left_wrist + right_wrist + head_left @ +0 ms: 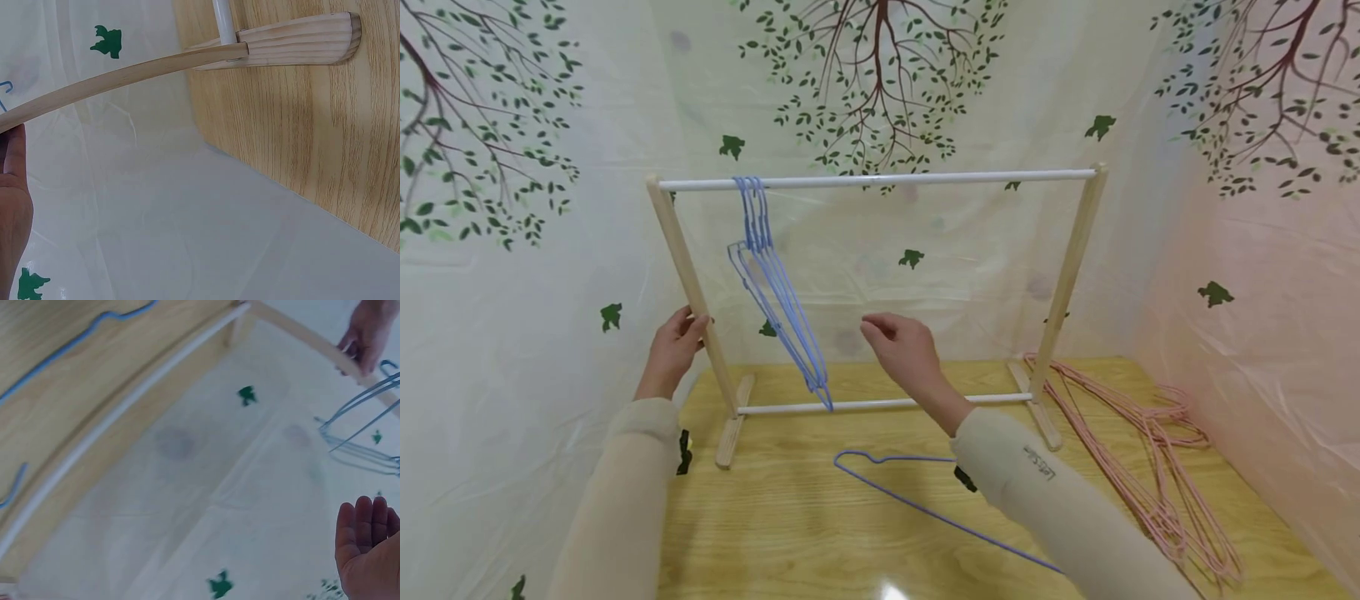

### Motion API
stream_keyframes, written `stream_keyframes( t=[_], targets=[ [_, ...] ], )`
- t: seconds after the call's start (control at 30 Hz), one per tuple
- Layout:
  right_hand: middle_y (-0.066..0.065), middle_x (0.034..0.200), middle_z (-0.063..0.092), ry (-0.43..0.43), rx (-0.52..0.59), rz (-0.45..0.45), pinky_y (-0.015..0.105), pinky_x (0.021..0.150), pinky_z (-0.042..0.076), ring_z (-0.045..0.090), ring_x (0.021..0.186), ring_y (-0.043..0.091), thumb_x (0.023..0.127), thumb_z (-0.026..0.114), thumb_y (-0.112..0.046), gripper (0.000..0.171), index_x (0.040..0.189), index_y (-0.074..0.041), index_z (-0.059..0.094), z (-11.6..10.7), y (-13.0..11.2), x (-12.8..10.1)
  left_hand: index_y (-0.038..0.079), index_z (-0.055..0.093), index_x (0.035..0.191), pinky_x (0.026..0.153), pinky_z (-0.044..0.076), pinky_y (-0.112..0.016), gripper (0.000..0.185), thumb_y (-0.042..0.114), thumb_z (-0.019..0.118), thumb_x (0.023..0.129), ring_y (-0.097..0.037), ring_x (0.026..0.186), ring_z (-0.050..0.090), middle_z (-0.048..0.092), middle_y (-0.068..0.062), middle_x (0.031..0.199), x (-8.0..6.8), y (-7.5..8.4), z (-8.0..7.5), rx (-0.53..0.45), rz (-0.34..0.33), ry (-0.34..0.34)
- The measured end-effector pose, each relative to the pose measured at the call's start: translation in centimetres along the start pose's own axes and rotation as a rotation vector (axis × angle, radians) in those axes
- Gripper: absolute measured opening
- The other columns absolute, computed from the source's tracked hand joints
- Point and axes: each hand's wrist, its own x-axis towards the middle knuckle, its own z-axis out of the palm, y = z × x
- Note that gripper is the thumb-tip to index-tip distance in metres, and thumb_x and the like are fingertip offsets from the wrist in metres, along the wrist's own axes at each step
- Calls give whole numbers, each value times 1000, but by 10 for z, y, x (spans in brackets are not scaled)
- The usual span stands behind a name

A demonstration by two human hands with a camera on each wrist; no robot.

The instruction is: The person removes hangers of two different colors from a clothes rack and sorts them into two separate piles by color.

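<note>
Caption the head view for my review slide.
Left hand grips a pale wooden upright post; empty right hand hovers right of thin blue hangers on a white rail.

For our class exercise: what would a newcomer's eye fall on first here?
Probably the blue hangers hanging bunched on the rack, near its left end. Next, the pink hangers heaped on the table at right, and a lone blue hanger lying in front of the rack. Leafy branches pattern the backdrop.
</note>
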Motion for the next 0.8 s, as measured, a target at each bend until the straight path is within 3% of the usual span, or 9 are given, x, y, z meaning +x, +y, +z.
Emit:
stream_keyframes(
  t=[0.17,0.3,0.57,0.8],
  targets=[
    [4,109,72,-62,35,2,33,84,56,65,97,17,99,64,-30,32,120,-8,72,23,-36,14,1,34,153,105,45,-50,57,35,41,107,-16,112,53,51,-27,132,-1,2,-1,-13,1,1],
    [0,104,72,-83,61,58,31,81,56,64,94,14,98,65,-35,33,118,-10,73,36,-51,22,0,34,152,104,46,-50,57,34,42,107,-16,111,54,51,-26,131,-2,3,1,-27,7,-5],
    [-6,94,73,-84,66,107,28,73,56,64,83,11,96,67,-35,28,110,-13,77,51,-59,29,2,35,152,104,47,-47,58,37,43,106,-14,111,54,53,-19,128,1,0,2,-31,-4,-7],
    [-2,92,73,-29,55,118,27,69,56,65,77,11,99,64,-27,23,110,-10,77,56,-57,30,2,34,153,106,45,-51,59,37,42,107,-18,114,53,52,-23,131,0,-1,0,-22,-4,-10]
  ],
)
